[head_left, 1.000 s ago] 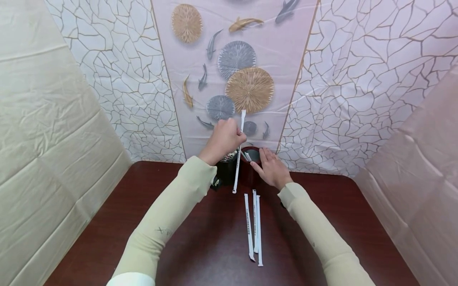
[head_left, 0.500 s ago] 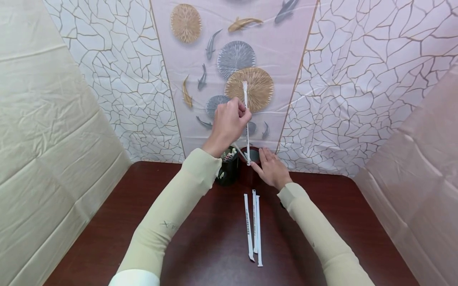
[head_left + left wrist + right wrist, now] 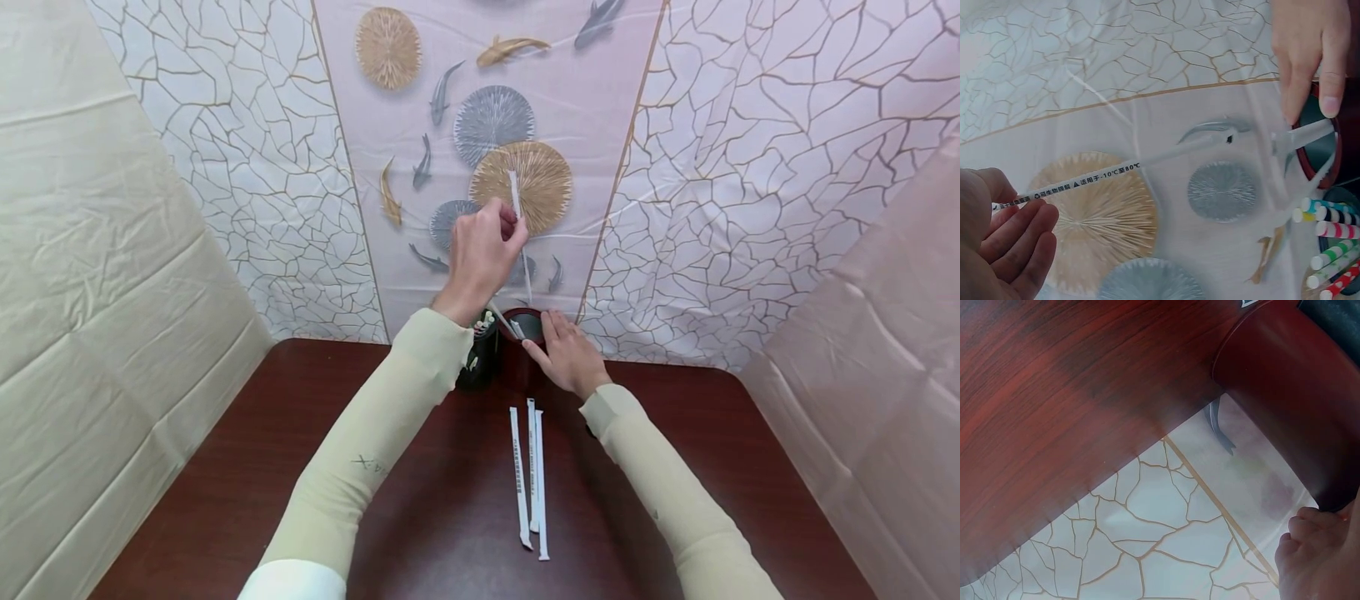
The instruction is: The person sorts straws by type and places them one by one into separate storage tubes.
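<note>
My left hand (image 3: 480, 254) pinches a white paper-wrapped straw (image 3: 1091, 179) between thumb and fingers, above the containers. Printed lettering runs along the wrapper; in the left wrist view its far end points toward the dark red cylindrical cup (image 3: 517, 371), apart from it. Against that cup's rim rests my right hand (image 3: 570, 358), thumb on the near side and extended fingers along the right side. Wrapped straws (image 3: 1310, 132) lean inside the red cup. Left of it stands a black cup (image 3: 477, 371) holding several colourful striped straws (image 3: 1335, 253).
Three wrapped straws (image 3: 519, 483) lie lengthwise on the dark wooden table (image 3: 405, 533), in front of the cups. A patterned cloth backdrop (image 3: 720, 208) rises right behind the table's far edge. Beige cloth walls (image 3: 97, 292) flank both sides.
My left hand has lifted the wrapped straw from beside the cups to above them, and its lower end has swung slightly right and away. The right hand has stayed on the red cup.
</note>
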A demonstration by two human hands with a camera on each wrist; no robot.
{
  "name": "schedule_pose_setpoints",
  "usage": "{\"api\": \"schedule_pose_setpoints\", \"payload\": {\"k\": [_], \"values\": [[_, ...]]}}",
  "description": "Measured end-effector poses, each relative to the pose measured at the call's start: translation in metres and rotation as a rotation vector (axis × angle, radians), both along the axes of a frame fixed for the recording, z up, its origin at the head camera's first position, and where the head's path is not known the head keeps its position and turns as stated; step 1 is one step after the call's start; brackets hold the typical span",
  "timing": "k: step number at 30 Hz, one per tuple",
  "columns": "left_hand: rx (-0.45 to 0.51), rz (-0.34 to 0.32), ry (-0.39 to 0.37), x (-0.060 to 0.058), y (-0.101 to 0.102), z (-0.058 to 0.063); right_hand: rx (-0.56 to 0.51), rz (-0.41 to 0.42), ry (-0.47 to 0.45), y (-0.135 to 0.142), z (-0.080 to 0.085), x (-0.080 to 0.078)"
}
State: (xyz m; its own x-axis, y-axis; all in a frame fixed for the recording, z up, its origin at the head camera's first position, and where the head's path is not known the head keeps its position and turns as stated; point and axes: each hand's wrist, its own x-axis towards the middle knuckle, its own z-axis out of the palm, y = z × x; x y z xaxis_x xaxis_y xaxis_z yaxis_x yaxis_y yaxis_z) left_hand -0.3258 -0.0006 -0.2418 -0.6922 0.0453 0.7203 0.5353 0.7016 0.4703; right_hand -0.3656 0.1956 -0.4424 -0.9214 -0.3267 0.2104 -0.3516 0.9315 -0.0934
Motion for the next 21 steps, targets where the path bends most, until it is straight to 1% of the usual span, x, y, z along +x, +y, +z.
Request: {"api": "schedule_pose_setpoints", "payload": {"k": [4,9,12,17,21], "values": [[0.001,0.005,-0.019,-0.006,0.001,-0.011,0.0,0.001,-0.003,0.0,0.0,0.0],[-0.007,0.013,-0.056,-0.013,0.001,-0.028,0.005,0.001,0.001,0.001,-0.001,0.0],[-0.017,0.019,-0.078,-0.018,0.001,-0.04,0.003,0.006,0.003,0.001,-0.001,0.001],[-0.024,0.022,-0.086,-0.025,0.003,-0.062,0.003,0.006,0.002,0.001,0.0,0.001],[-0.032,-0.002,-0.124,-0.031,0.004,-0.08,0.003,0.001,-0.009,0.0,-0.002,0.0]]}}
